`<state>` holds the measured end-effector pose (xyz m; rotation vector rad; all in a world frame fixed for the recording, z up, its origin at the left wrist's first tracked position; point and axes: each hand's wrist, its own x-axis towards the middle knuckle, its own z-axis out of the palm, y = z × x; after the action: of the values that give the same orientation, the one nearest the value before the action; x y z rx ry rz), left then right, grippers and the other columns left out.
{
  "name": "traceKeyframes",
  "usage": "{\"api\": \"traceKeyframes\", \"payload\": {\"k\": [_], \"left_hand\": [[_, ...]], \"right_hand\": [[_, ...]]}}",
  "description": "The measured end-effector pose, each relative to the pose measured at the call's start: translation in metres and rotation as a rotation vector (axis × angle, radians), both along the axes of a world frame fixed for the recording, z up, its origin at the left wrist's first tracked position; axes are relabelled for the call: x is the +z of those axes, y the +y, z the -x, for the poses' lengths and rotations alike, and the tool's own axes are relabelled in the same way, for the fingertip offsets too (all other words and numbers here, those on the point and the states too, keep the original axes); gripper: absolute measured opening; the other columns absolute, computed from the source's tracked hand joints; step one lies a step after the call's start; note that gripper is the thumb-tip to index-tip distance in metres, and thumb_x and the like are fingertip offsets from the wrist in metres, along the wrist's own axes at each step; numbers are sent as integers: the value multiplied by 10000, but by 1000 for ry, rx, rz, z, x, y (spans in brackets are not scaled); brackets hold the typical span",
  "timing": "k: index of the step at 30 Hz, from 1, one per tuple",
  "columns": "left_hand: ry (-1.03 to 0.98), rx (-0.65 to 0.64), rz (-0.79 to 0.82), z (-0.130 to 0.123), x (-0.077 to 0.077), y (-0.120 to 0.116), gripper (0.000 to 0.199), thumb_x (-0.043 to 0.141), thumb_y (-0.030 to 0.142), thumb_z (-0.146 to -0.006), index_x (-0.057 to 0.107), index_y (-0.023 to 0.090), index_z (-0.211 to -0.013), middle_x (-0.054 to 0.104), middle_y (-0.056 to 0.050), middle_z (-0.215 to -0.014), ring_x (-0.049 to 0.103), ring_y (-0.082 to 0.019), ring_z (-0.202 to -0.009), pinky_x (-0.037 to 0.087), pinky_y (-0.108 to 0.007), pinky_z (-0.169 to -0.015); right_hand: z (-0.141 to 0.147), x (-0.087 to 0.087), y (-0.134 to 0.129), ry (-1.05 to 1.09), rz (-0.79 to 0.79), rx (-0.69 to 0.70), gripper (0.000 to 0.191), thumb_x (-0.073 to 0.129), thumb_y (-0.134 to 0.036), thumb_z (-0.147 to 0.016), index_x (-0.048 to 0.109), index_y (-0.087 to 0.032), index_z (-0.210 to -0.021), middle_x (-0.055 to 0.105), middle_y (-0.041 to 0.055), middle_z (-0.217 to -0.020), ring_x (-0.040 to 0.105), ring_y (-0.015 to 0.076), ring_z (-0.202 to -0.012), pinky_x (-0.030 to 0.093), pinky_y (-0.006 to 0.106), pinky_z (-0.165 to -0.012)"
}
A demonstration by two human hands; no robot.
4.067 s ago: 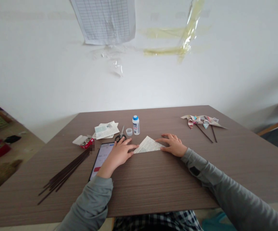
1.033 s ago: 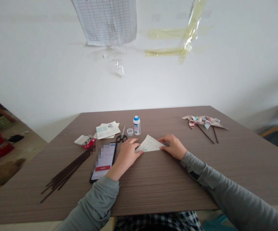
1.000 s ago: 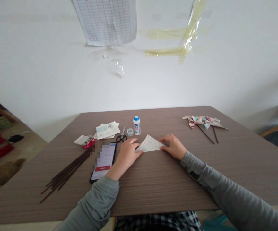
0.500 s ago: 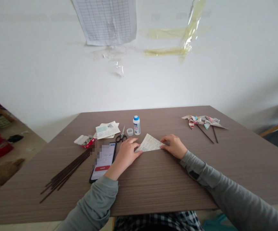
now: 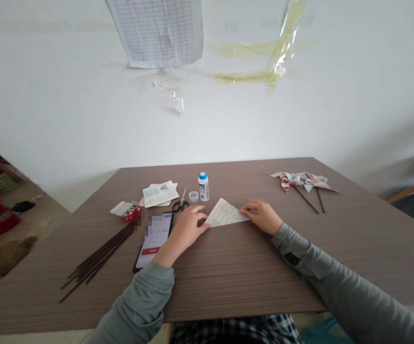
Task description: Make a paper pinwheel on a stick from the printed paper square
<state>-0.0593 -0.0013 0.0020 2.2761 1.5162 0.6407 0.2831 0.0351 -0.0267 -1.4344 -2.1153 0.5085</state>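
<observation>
Folded paper triangle [image 5: 225,213] lies flat on the wood-grain table [image 5: 264,272] between the person's two hands, which stay apart: left hand [image 5: 187,229] at its left tip, right hand [image 5: 262,216] at its right tip, either grip unclear. Scissors [image 5: 180,206] and a glue bottle [image 5: 203,187] stand just beyond the triangle; a phone [image 5: 153,241] lies left of it, paper pinwheels [image 5: 300,182] well right.
</observation>
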Motion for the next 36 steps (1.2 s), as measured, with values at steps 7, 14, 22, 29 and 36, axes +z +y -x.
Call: {"api": "traceKeyframes", "payload": {"k": [7,14,22,29,36], "left_hand": [[-50,-19,-11,4,-9,5,354,745,332,-1234,1039,236,-1063,908,-182,-1694,827,-423,-1650,586,-610,-1497],[-72,51,27,3,-11,9,416,670,383,-1251,1043,202,-1211,931,-189,-1651,847,-391,-1631,604,-533,-1475],[-27,27,23,1,-2,0,329,777,330,-1199,1038,244,-1018,900,-173,-1712,856,-409,-1618,607,-578,-1482],[5,31,51,-1,6,-6,193,872,327,-1150,1053,270,-1112,884,-153,-1746,835,-427,-1646,606,-598,-1484],[46,30,79,-4,9,-12,150,1012,259,-1035,1009,236,-1183,823,-204,-1820,775,-448,-1723,568,-621,-1516]], "right_hand": [[0,3,0,33,47,-37,444,791,-516,-1205,944,-307,-845,1022,135,-1293,938,453,-1382,644,643,-1355],[0,9,-1,40,101,-25,507,775,-525,-1194,914,-309,-757,1021,134,-1218,915,462,-1473,659,588,-1320],[0,6,-2,69,26,35,393,961,-590,-1083,945,-318,-800,987,101,-1006,955,446,-1305,707,603,-1272],[0,8,-2,96,26,85,347,1067,-597,-999,954,-311,-838,984,90,-1006,957,408,-1190,714,615,-1265],[-2,6,-2,91,61,107,191,1058,-421,-977,969,-287,-874,981,91,-1090,928,376,-1194,678,580,-1271]]}}
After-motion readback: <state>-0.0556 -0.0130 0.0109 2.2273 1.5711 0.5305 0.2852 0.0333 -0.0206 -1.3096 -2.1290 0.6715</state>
